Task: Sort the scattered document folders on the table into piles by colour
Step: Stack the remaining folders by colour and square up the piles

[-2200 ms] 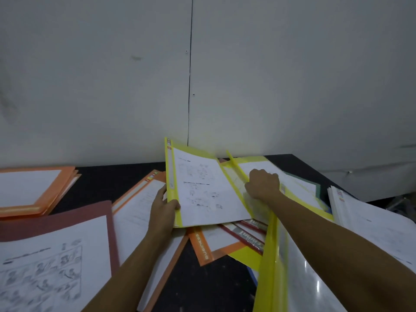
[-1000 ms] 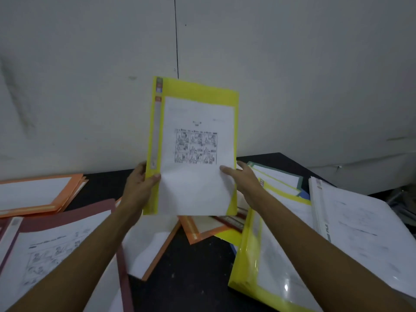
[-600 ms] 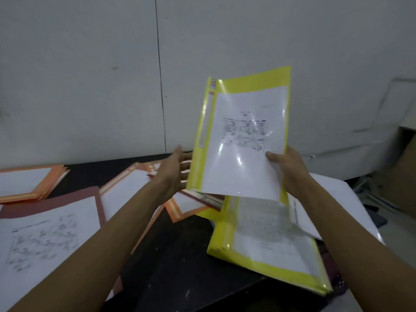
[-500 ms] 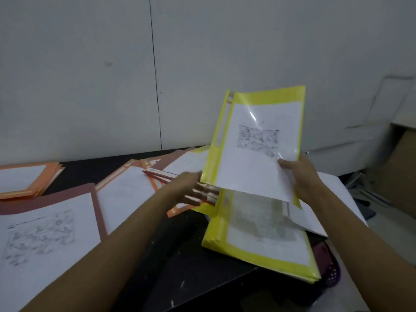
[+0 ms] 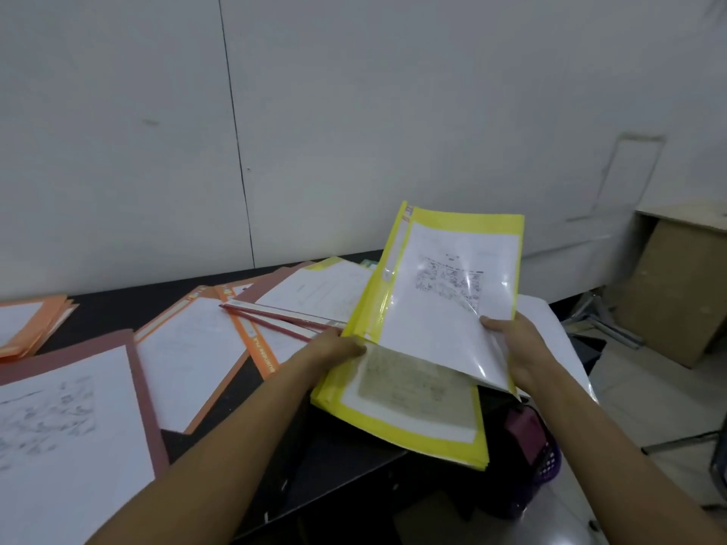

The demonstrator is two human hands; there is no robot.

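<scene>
The right hand (image 5: 511, 350) pinches the bottom right corner of a yellow folder (image 5: 444, 277), thumb on top, and holds it tilted up over the yellow pile (image 5: 413, 418). The left hand (image 5: 334, 346) is at the folder's bottom left corner. Its fingertips are out of sight, so I cannot tell if it grips. The pile sticks out past the tabletop (image 5: 346, 462) edge. Bare dark tabletop shows between the arms. Orange folders (image 5: 261, 348) lie left. A brown-red folder (image 5: 145, 387) is cut off at the picture's edge.
</scene>
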